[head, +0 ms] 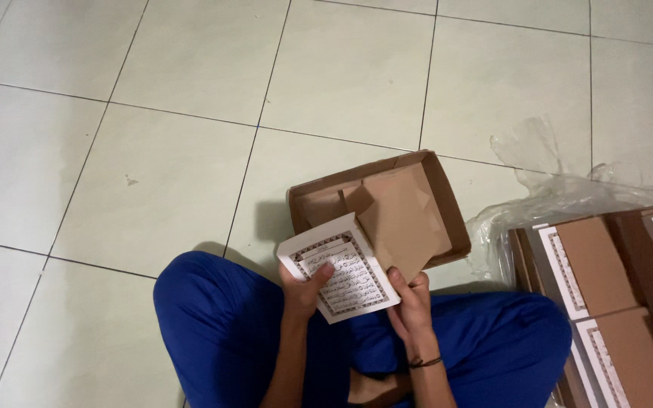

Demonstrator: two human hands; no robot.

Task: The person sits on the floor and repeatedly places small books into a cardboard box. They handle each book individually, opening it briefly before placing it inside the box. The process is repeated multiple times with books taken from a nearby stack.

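Posture: the floor (153, 181) is sat upon cross-legged, in blue trousers (221, 332), with the work held above the lap.
Left hand (302, 291): closed on the near-left edge of the white sheet (341, 273), thumb laid on its printed face, so that the sheet is kept flat and tilted toward the camera.
Right hand (411, 306): closed on the near edge of the brown flap (402, 223), with a dark band seen at the wrist; the flap is held up, apparently so that it can be brought against the sheet.
White sheet: a bordered page of print, held between the two hands just near of the tray; its far-right corner is overlapped by the brown flap.
Tray (447, 204): an open brown card tray resting on the floor just far of the hands, its mouth upward, with folded brown card lying inside.
Stack (598, 264): brown flat pieces with white printed edges, piled at the right beside the knee, within easy reach.
Plastic wrap (546, 189): clear, crumpled, lying far of the stack and partly around it.
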